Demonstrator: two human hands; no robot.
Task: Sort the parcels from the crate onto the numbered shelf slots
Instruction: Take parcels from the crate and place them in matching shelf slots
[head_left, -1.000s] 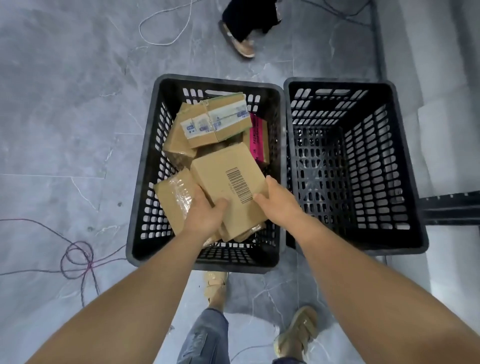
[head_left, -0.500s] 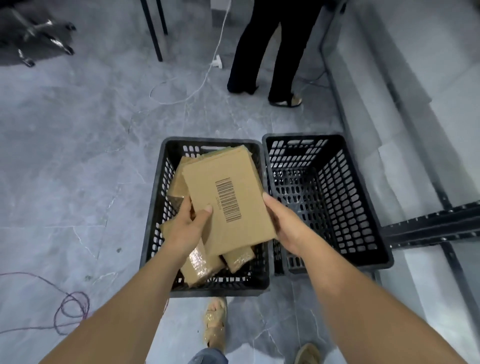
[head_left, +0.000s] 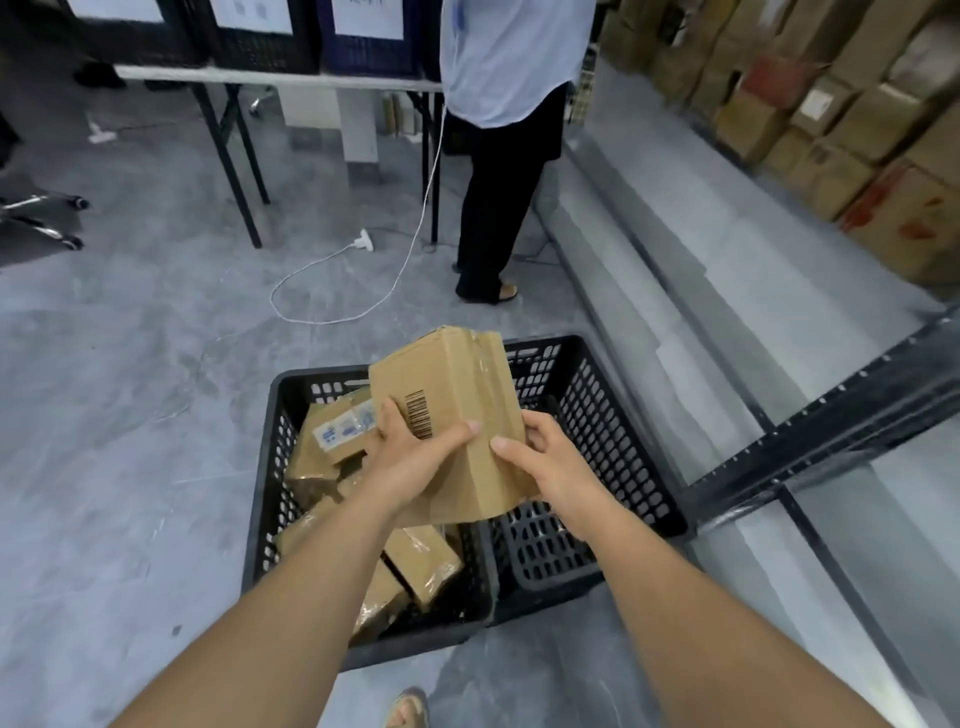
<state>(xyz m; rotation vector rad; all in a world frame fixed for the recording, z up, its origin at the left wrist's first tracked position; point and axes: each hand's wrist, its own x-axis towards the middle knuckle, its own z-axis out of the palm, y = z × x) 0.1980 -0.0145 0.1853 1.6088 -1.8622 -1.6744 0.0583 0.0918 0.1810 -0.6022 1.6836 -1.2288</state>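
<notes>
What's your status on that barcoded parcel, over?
Left hand and right hand both grip barcoded parcel, held above crate. More parcels in crate. Person ahead, white cable on floor.

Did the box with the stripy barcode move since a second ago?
Yes. The barcode box rose up out of the left crate; the left hand and right hand now hold it above the crate's far rim.
</notes>
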